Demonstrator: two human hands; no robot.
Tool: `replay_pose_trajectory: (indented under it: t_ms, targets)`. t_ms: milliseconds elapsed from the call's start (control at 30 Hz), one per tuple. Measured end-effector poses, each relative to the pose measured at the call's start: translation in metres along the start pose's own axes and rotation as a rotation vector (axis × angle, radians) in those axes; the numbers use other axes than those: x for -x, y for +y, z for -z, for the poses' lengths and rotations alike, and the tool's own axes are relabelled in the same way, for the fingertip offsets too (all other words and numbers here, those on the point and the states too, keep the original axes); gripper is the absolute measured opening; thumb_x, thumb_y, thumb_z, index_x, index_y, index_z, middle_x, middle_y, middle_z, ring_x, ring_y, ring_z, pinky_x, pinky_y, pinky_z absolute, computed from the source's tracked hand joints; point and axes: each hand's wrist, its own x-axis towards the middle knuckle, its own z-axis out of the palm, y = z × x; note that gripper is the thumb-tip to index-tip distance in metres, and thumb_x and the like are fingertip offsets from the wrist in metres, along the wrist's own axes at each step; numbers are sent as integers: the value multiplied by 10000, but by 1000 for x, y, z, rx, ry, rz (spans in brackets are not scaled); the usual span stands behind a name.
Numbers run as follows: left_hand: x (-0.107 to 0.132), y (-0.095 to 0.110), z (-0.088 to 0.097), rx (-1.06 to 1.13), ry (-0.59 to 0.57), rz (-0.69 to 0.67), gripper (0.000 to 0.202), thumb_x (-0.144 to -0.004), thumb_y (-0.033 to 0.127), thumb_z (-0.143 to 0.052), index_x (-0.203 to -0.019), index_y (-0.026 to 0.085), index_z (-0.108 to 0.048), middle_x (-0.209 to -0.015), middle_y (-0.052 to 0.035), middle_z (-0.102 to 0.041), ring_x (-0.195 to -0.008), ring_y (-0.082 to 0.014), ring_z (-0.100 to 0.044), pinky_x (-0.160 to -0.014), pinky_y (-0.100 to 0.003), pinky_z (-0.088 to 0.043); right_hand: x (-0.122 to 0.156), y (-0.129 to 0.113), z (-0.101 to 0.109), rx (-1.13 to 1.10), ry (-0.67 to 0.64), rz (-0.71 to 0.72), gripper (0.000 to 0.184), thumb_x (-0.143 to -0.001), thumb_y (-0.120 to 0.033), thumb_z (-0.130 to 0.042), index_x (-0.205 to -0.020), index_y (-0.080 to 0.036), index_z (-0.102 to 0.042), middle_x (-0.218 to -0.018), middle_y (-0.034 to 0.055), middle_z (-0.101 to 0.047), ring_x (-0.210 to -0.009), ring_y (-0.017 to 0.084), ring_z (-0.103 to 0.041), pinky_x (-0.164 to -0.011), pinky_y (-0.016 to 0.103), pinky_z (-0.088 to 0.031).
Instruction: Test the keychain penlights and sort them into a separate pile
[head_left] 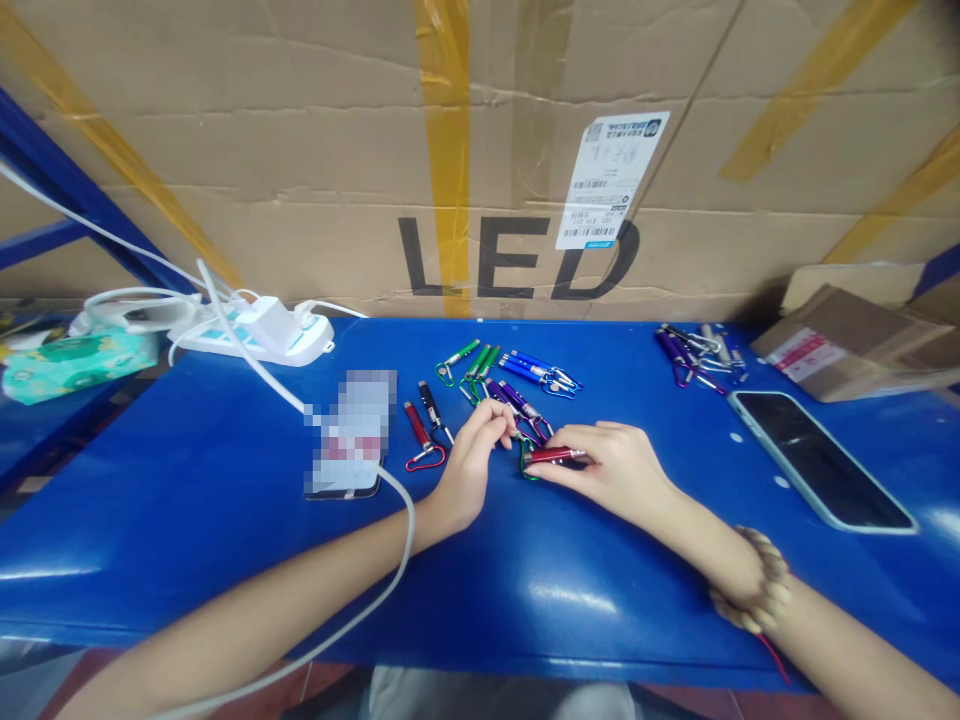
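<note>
My right hand (611, 462) pinches a small dark red keychain flashlight (553, 456) with a green carabiner, held flat just above the blue table (187, 480). My left hand (474, 455) is beside it with its fingers curled toward a purple keychain flashlight (517, 402) lying on the table; whether they grip it I cannot make out. A loose group of green, blue and purple keychain flashlights (510, 372) lies just beyond both hands. A red one and a black one (424, 425) lie to the left of my left hand.
A phone on a white cable (351, 432) lies left of my hands, a second phone (817, 455) lies face up at right. A white power strip (259, 335) and a green tissue pack (75, 362) sit far left. More purple flashlights (694, 355) and a small cardboard box (855, 340) are at the back right. A big LED carton (480, 150) walls the back.
</note>
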Motion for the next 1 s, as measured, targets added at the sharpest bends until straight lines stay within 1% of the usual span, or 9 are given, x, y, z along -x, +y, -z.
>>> replay_pose_trajectory:
  t_ms: [133, 300, 467, 633, 733, 867, 1000]
  targets:
    - [0, 1, 0, 1, 5, 6, 188, -839, 310, -361, -724, 196, -456, -743, -6, -462, -702, -153, -457, -699, -273, -369, 1, 2, 0, -16, -28, 6, 444, -848, -603, -456, -736, -239, -683, -702, -32, -716, -582, 116, -641, -559, 225, -381]
    - [0, 1, 0, 2, -3, 3, 200, -851, 303, -353, -717, 195, -455, -741, -8, -465, -695, -153, -457, -697, -276, -367, 0, 3, -1, -8, -60, 23, 468, -886, -583, -387, -809, -223, -675, -782, -3, -726, -640, 131, -666, -589, 230, -407]
    - [1, 1, 1, 12, -15, -2, 197, -858, 291, -357, -726, 191, -464, -738, -8, -462, -697, -153, -452, -692, -276, -364, 0, 4, -2, -7, -75, 56, 477, -896, -571, -348, -847, -224, -671, -809, -4, -730, -668, 134, -677, -586, 233, -412]
    - [1, 1, 1, 2, -13, -9, 189, -859, 273, -349, -734, 192, -466, -744, -11, -465, -710, -155, -457, -698, -278, -369, -1, 3, -1, 0, -64, 50, 514, -895, -584, -313, -828, -224, -673, -802, -6, -731, -665, 138, -679, -570, 237, -405]
    - [2, 1, 1, -9, -17, -3, 190, -856, 275, -344, -734, 193, -464, -740, -9, -462, -705, -157, -455, -698, -282, -364, -1, 2, -1, -4, -57, 33, 503, -885, -596, -342, -812, -228, -677, -762, -18, -724, -636, 129, -670, -568, 232, -397]
    - [1, 1, 1, -14, -23, -2, 187, -856, 266, -340, -736, 190, -463, -737, -8, -454, -700, -154, -450, -696, -281, -358, 0, 1, -1, 8, -14, 28, 483, -867, -599, -400, -725, -232, -678, -668, -38, -702, -566, 110, -639, -541, 226, -367]
    - [1, 1, 1, -29, -24, -4, 191, -865, 273, -339, -741, 189, -458, -734, -4, -452, -707, -151, -447, -691, -272, -352, 0, 2, -1, 31, 2, 44, 505, -872, -598, -386, -700, -220, -673, -645, -35, -693, -560, 106, -634, -533, 224, -353]
